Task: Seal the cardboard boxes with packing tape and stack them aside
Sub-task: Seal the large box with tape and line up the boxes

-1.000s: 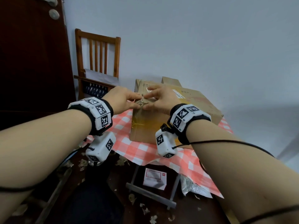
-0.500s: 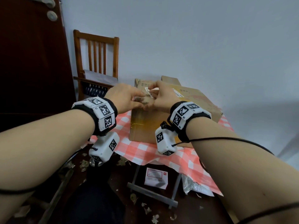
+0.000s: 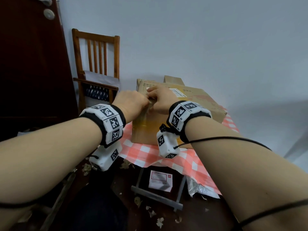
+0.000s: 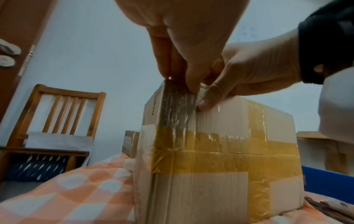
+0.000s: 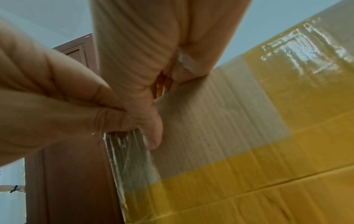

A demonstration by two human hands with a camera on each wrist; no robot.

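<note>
Cardboard box [image 3: 196, 104]: one large box lies on the table [image 3: 150, 155], near its left front edge; yellow-brown tape bands cross its near face.
Clear tape strip [image 4: 176, 106]: one wrinkled strip runs up the box's near left corner to the top edge, over the yellow bands.
Other boxes: one smaller box [image 3: 173, 80] shows just behind the large one; the left wrist view shows part of a box [image 4: 130, 144] past its left side, and I cannot tell whether that is the same one.
Hands: two, touching each other at the top of the near left corner.
Left hand [image 3: 131, 104]: fingers curled, pinching the upper end of the clear strip at the box edge.
Right hand [image 3: 160, 100]: thumb pressed on the near face just beside the strip, other fingers over the top edge; a bit of white tape or label sits between them in the right wrist view.
Table: one, covered with a red-and-white checked cloth.
Chair [image 3: 96, 67]: one wooden chair stands left of the table by the wall.
Floor: one white labelled packet [image 3: 160, 180] lies under the table, with scattered scraps around.
Change: half a second ago the hands were at the same corner, slightly nearer the camera; they have edged onto the top edge.
</note>
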